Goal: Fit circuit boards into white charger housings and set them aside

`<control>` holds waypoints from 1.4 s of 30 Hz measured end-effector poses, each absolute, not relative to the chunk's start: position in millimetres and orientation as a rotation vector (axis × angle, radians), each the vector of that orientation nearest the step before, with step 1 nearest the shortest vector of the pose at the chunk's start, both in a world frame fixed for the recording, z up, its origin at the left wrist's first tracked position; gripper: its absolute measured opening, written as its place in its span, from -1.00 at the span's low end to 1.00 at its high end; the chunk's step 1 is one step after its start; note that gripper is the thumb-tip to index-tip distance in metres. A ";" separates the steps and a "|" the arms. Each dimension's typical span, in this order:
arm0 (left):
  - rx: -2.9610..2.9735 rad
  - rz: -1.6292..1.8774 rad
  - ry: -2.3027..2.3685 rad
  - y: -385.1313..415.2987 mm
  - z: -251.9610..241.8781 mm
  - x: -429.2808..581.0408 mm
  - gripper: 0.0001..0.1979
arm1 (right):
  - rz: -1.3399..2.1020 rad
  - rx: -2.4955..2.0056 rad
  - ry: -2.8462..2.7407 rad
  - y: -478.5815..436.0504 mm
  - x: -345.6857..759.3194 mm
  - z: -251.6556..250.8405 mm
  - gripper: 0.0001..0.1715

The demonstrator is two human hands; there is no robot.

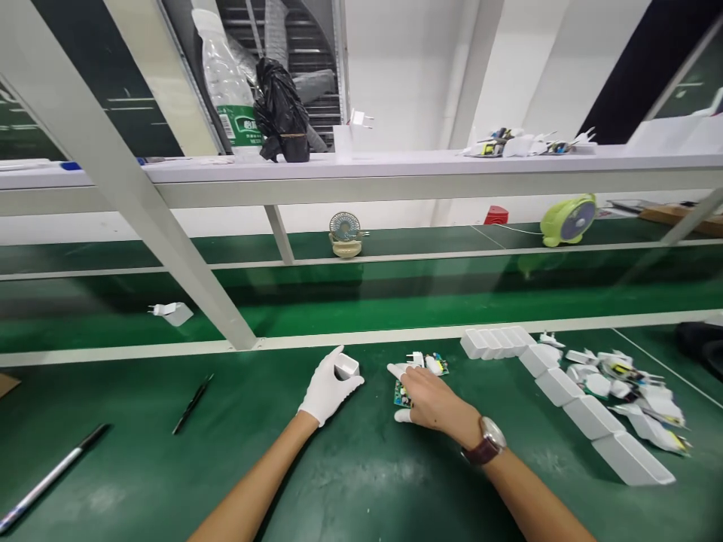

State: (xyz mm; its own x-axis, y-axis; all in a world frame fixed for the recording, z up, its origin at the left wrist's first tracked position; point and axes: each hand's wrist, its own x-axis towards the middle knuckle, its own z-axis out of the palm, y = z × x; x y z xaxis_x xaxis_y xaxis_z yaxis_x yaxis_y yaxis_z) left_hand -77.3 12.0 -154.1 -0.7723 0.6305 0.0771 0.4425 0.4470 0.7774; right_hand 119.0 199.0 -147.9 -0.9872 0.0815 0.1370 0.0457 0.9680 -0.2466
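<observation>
My left hand (327,389), in a white glove, curls its thumb and fingers around a small white plastic charger housing (347,366) just above or on the green bench. To its right, my right hand (432,399) has white covers on the thumb and forefinger. Those two digits are spread apart, with a small circuit board (401,394) showing between them; whether they touch it I cannot tell. Just beyond that hand lies another circuit board with white and yellow parts (434,364), beside a white plug piece (416,358).
A bent row of white housings (593,416) stands at the right, beside a pile of wired boards and plug parts (633,391). A pen (193,404) and a silver-black rod (53,478) lie left. A white plug (172,312) sits past the rail (350,339). A slanted post (169,241) crosses the left.
</observation>
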 end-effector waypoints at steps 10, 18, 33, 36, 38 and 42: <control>0.925 1.038 2.542 3.4 -150.3 -62.1 -0.17 | 0.469 -0.022 -2.824 192.9 132.7 -166.4 -0.57; 0.928 1.097 2.692 17.0 -156.6 -69.2 -0.46 | 0.320 -0.024 -2.763 187.4 128.1 -165.8 -0.49; 0.323 1.246 3.156 -74.5 -94.7 -104.2 -0.12 | 0.495 -0.252 -2.810 200.5 134.9 -151.2 -0.58; 0.522 1.500 2.865 -79.0 -69.0 -61.9 -0.33 | 0.471 -0.285 -2.810 199.5 132.1 -151.3 -0.49; 0.629 1.301 2.119 -77.4 -67.1 -27.3 -0.46 | 0.466 -0.313 -2.810 200.2 130.8 -149.3 -0.42; 0.648 0.716 1.088 -55.8 -94.9 12.7 -0.39 | 0.501 -0.347 -2.818 201.7 130.5 -146.4 -0.56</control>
